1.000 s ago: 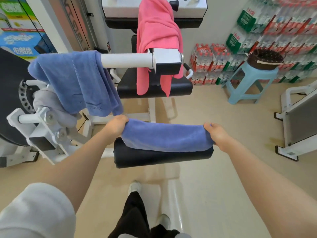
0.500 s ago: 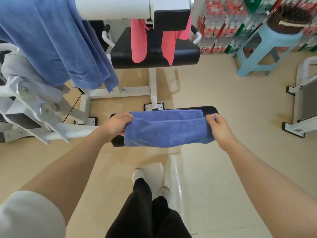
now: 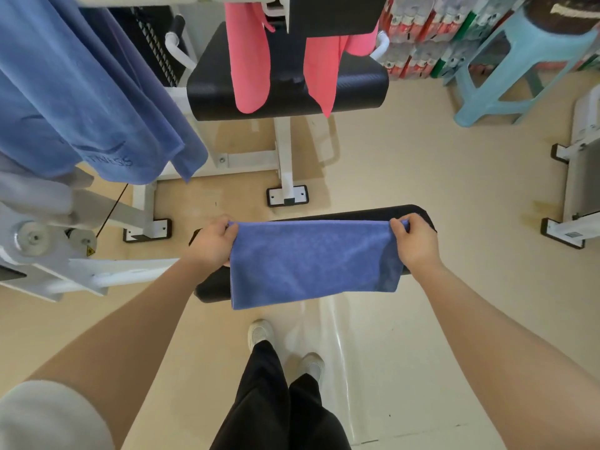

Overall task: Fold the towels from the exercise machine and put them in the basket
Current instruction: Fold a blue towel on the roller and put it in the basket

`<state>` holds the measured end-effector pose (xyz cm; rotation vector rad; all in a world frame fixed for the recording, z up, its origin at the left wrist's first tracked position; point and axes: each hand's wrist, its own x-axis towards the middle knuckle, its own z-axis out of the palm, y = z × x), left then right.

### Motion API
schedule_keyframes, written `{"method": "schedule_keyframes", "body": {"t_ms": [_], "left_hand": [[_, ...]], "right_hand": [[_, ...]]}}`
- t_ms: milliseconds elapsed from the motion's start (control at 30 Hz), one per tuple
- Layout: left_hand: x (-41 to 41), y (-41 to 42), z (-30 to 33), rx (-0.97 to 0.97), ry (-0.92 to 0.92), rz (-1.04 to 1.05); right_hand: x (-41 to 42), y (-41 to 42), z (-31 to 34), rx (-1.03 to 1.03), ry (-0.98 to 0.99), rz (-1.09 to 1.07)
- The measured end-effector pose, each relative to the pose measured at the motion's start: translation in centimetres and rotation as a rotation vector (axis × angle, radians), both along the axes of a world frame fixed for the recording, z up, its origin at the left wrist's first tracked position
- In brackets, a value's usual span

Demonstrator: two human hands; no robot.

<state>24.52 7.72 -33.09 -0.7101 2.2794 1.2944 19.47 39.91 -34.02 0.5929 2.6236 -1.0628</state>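
A folded blue towel (image 3: 311, 264) hangs flat in front of the black roller pad (image 3: 418, 214) of the exercise machine. My left hand (image 3: 212, 243) grips its upper left corner and my right hand (image 3: 414, 240) grips its upper right corner, stretching the top edge straight. A larger blue towel (image 3: 81, 92) hangs over the machine's arm at the upper left. A pink towel (image 3: 250, 56) hangs down over the black seat (image 3: 207, 89). A dark basket (image 3: 565, 11) stands on the light blue stool at the top right, cut off by the frame edge.
The machine's white frame and pivot (image 3: 35, 238) stand at the left. A light blue stool (image 3: 506, 69) stands at the right, with packs of bottles (image 3: 418, 37) behind it. Another white machine base (image 3: 571, 228) is at the right edge. My feet (image 3: 259, 331) stand on beige floor.
The towel was lifted off the roller pad and now hangs longer from both hands. My view has tipped downward and moved closer to the machine.
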Motion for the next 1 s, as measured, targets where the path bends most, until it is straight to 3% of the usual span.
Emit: {"method": "schedule_keyframes", "body": {"t_ms": [167, 333, 400, 500, 600, 700, 733, 833, 900, 1000], "left_hand": [[-0.5, 0.0, -0.8, -0.086, 0.029, -0.042], [-0.8, 0.7, -2.0, -0.409, 0.09, -0.065], [-0.5, 1.8, -1.8, -0.533, 0.214, -0.055], [0.2, 4.8, -1.8, -0.696, 0.516, -0.348], [0.8, 8.1, -2.9, -0.579, 0.517, -0.639], [1.8, 9.4, -4.4, -0.603, 0.418, -0.755], [2.0, 9.2, -4.6, -0.634, 0.41, -0.758], [2.7, 7.9, -4.8, -0.684, 0.38, -0.751], [3.3, 6.7, -5.3, -0.76, 0.411, -0.774], [3.8, 4.7, -6.0, -0.839, 0.462, -0.834]], "right_hand": [[0.1, 0.0, -0.6, 0.258, -0.006, 0.102], [-0.1, -0.7, -0.8, 0.383, -0.003, 0.111], [0.0, -1.0, -1.0, 0.422, 0.003, 0.117], [-0.1, -1.3, -0.9, 0.43, -0.001, 0.093], [0.4, -2.8, -0.4, 0.506, 0.126, 0.104], [2.6, -7.5, -0.2, 0.411, 0.486, 0.35], [3.4, -9.3, -0.2, 0.338, 0.518, 0.481], [6.0, -11.8, -1.9, 0.281, 0.371, 0.841], [7.2, -10.4, -4.0, 0.476, 0.353, 0.993], [7.5, -6.5, -6.2, 0.652, 0.305, 1.016]]}}
